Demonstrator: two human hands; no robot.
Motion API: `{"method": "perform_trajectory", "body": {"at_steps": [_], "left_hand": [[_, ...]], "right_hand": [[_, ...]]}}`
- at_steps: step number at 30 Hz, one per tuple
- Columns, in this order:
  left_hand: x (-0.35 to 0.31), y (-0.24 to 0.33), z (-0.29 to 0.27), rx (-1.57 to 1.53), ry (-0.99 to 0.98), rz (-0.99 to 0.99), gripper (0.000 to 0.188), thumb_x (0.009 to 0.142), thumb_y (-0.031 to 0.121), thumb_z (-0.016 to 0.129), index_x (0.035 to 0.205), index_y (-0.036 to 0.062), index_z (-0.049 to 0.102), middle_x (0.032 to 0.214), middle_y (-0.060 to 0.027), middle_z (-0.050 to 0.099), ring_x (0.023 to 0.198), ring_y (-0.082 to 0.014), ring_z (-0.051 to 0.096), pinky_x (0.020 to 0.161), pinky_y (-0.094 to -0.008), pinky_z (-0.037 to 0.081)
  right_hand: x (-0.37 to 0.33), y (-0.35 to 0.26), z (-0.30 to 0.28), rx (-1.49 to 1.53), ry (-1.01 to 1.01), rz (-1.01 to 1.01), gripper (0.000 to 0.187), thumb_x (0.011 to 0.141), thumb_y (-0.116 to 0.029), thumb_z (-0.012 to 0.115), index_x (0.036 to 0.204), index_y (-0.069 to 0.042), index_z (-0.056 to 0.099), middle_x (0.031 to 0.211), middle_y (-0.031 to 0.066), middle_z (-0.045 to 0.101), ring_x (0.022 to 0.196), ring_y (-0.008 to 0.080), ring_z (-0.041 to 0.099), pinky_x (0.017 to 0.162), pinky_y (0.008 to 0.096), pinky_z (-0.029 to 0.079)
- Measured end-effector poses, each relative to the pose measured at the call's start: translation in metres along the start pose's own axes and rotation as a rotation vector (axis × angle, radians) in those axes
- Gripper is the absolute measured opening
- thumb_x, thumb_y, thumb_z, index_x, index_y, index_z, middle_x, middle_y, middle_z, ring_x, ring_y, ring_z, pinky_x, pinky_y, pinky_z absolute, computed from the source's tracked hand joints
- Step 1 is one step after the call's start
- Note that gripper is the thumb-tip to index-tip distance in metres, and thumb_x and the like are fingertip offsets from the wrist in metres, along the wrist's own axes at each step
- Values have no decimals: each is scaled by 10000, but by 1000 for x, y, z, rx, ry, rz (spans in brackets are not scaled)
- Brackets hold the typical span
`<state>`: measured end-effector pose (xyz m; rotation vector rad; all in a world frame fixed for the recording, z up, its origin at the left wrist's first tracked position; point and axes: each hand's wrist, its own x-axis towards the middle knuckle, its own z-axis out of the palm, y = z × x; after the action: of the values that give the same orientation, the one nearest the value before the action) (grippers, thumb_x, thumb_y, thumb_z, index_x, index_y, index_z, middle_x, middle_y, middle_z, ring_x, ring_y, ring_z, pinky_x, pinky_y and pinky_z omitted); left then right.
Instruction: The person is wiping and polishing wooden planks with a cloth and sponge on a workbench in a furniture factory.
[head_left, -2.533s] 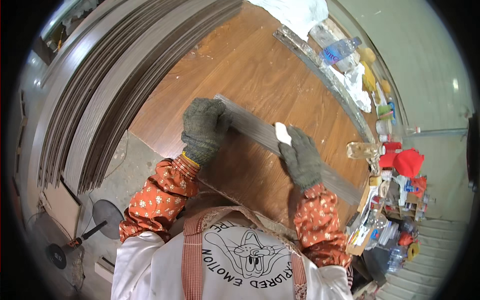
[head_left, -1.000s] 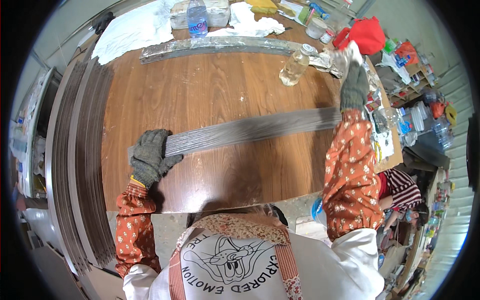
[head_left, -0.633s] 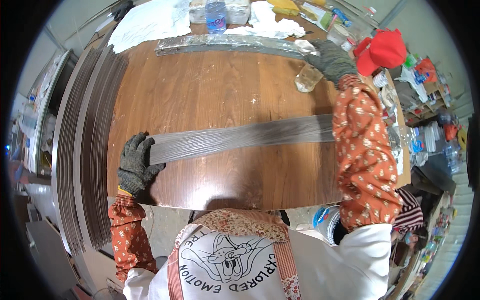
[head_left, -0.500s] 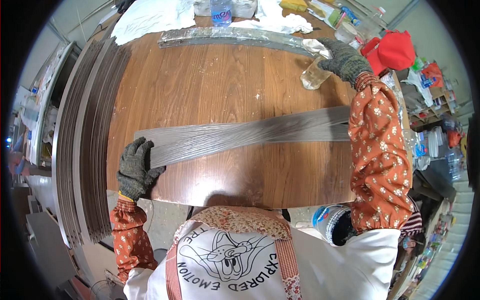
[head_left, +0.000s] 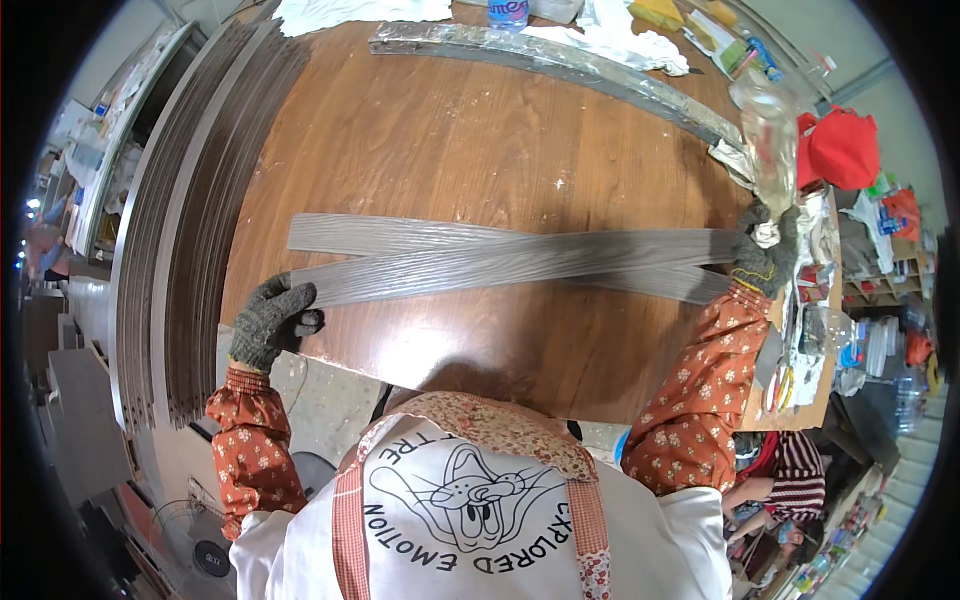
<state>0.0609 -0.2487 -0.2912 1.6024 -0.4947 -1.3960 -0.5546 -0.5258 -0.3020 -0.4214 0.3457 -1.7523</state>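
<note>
Two grey wood-grain planks cross in a flat X on the brown table (head_left: 430, 130). My gloved left hand (head_left: 270, 322) grips the left end of the upper plank (head_left: 450, 274), near the table's front left edge. The lower plank (head_left: 390, 234) runs beneath it, its middle covered. At the right ends of the planks, my gloved right hand (head_left: 768, 250) is closed round the neck of a clear plastic bottle (head_left: 770, 135). A wad of white cloth (head_left: 766, 235) shows at the bottle's neck. The bottle's body points away from me, with a little yellowish residue inside.
Stacks of long grey-brown planks (head_left: 190, 220) line the left side. A stained long bar (head_left: 560, 62) lies across the back, near a water bottle (head_left: 508, 14) and white cloths (head_left: 630, 45). Beyond my right hand are a red cap (head_left: 842, 148) and yellow-handled scissors (head_left: 778, 388).
My right hand has come nearer to me from the bar with the bottle, whose body now points away. The upper plank's left end has shifted with my left hand. The whole view has turned slightly.
</note>
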Motion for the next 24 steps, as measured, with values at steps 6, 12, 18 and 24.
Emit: {"method": "perform_trajectory", "body": {"at_steps": [6,12,18,24], "left_hand": [[4,-16,4,-189,-200,95,320,895,174,698,1111,-33,587,792,-92,594,627,-161,515,525,-290,398],[10,-19,10,-223,-232,224,397,893,135,692,1211,-39,531,947,-184,654,811,-267,677,668,-353,596],[17,-16,2,-192,-212,123,412,898,147,685,1204,-83,530,1005,-205,673,830,-282,712,712,-365,637],[8,-11,5,-189,-209,49,422,902,138,678,1213,-112,541,1009,-207,683,811,-264,719,717,-338,636]], "right_hand": [[-6,21,55,-1018,-56,-174,403,894,-186,701,1278,-103,610,1090,94,686,896,192,662,647,277,545],[52,53,104,-2183,-261,-634,627,827,-383,736,1355,-98,554,1126,163,683,985,271,666,871,372,502],[46,62,157,-2181,-508,-687,571,870,-412,663,1346,-113,561,1273,189,619,1173,333,596,989,434,459],[-93,103,142,-2015,-746,-348,510,934,-452,618,1317,-119,573,1232,133,612,1148,305,600,967,402,480]]}}
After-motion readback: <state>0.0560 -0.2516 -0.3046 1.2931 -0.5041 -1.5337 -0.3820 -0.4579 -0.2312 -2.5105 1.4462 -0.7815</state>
